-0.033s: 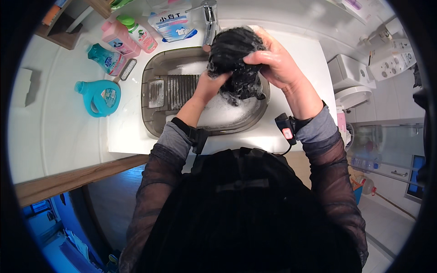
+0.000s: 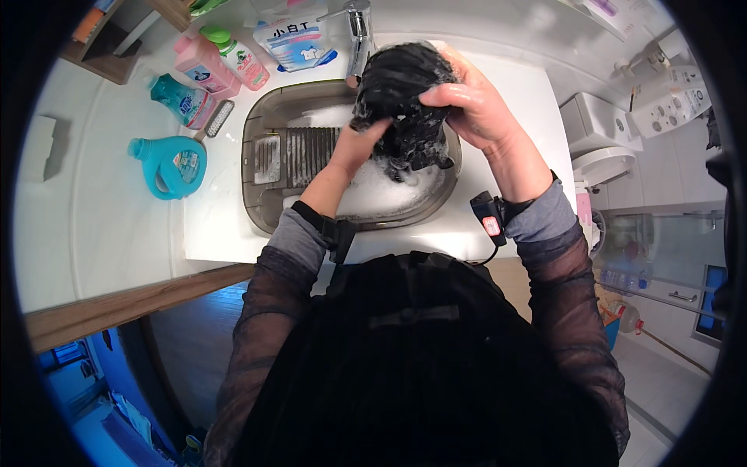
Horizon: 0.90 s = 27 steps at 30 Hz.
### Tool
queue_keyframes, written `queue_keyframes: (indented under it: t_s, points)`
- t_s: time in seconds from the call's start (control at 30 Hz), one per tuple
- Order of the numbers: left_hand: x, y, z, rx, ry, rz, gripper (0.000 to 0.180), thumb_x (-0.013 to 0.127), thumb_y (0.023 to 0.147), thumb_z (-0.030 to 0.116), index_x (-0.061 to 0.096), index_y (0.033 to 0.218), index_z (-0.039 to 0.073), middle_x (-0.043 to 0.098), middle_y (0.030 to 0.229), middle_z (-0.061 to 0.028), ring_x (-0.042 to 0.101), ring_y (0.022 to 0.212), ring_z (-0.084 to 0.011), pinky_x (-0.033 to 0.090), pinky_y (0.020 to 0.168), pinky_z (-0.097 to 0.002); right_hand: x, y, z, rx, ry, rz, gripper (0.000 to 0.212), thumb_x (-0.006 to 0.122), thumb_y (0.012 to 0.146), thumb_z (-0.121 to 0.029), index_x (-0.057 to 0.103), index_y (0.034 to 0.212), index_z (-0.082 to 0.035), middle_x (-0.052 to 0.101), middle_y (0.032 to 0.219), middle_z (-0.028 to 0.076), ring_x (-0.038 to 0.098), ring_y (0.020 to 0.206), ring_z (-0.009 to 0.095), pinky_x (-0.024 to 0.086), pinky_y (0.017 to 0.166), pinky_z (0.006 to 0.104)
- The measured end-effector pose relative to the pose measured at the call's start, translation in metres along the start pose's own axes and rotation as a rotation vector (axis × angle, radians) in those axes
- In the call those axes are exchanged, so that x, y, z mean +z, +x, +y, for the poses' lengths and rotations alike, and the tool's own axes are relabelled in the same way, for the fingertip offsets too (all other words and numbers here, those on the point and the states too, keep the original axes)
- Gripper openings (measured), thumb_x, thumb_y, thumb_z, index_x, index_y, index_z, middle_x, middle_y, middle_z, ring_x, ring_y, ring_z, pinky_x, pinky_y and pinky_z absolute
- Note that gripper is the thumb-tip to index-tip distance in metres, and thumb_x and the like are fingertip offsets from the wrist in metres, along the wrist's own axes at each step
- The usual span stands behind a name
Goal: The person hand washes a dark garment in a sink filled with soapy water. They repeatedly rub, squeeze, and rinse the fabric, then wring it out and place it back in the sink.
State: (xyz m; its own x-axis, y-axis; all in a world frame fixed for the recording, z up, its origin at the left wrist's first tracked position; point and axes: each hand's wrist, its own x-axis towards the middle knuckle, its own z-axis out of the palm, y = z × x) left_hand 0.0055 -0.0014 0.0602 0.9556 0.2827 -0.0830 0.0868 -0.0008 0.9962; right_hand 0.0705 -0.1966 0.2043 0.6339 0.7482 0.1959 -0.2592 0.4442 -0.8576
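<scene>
Both hands hold a wet, bunched black cloth (image 2: 408, 93) flecked with white suds; which garment it is I cannot make out. My left hand (image 2: 359, 146) grips its lower left side, fingers partly hidden behind the fabric. On the upper right, my right hand (image 2: 476, 105) is closed on it, thumb lying across the front. The cloth is lifted over a grey plastic washbasin (image 2: 250, 191), its lower end hanging close above foamy water (image 2: 373, 198). A ribbed washboard (image 2: 307, 156) forms the basin's left part, with suds on it.
A chrome faucet (image 2: 358, 35) stands just behind the cloth. On the white counter (image 2: 222, 241), left of the basin, are a teal jug (image 2: 167, 167), a teal bottle (image 2: 180, 101), a pink bottle (image 2: 206, 66), a green-capped pump bottle (image 2: 237, 58) and a brush (image 2: 219, 119). A detergent pouch (image 2: 298, 45) stands behind.
The cloth has shifted slightly in my hands, with its folds rearranged. My left hand has moved a little up and left, and my right thumb has slid slightly.
</scene>
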Motion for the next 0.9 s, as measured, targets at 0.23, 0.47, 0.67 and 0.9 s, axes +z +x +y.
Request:
queue_keyframes:
  t_s: [0.23,0.47,0.67,0.9]
  points:
    - [-0.030,0.001,0.024,-0.111,-0.462,0.091,0.027,0.053,0.098,0.016,0.063,0.117,-0.001,0.071,0.104,-0.0123,0.071,0.088,-0.0232,0.059,0.076,-0.0352,-0.044,-0.028,0.036,0.111,-0.019,0.225,0.057,0.060,0.074,0.007,0.054,0.130,0.000,0.065,0.115,0.009,0.062,0.102,0.018,0.050,0.093,0.0306]
    - [-0.012,-0.007,0.074,0.048,-0.510,0.091,0.020,0.058,0.094,0.005,0.065,0.112,0.001,0.070,0.102,-0.0068,0.066,0.091,-0.0160,0.054,0.080,-0.0318,-0.067,-0.038,0.094,0.516,-0.521,0.245,0.068,0.077,0.073,-0.007,0.049,0.135,0.001,0.065,0.117,0.011,0.060,0.113,0.022,0.045,0.102,0.0336]
    - [0.004,-0.005,0.119,0.453,0.464,0.051,0.020,0.060,0.085,-0.001,0.064,0.104,-0.001,0.071,0.096,-0.0096,0.065,0.089,-0.0167,0.052,0.083,-0.0311,-0.029,-0.011,0.081,0.019,-0.814,0.150,0.109,0.089,0.065,-0.018,0.026,0.153,-0.002,0.052,0.138,0.018,0.054,0.125,0.026,0.041,0.108,0.0350]
    - [0.012,-0.005,0.105,0.458,0.651,-0.043,0.032,0.067,0.074,0.000,0.063,0.106,0.002,0.069,0.095,-0.0212,0.067,0.095,-0.0390,0.052,0.083,-0.0407,-0.019,0.005,0.054,0.088,-0.906,0.157,0.060,0.075,0.072,-0.006,0.059,0.130,-0.005,0.068,0.118,0.009,0.063,0.110,0.018,0.047,0.100,0.0316]
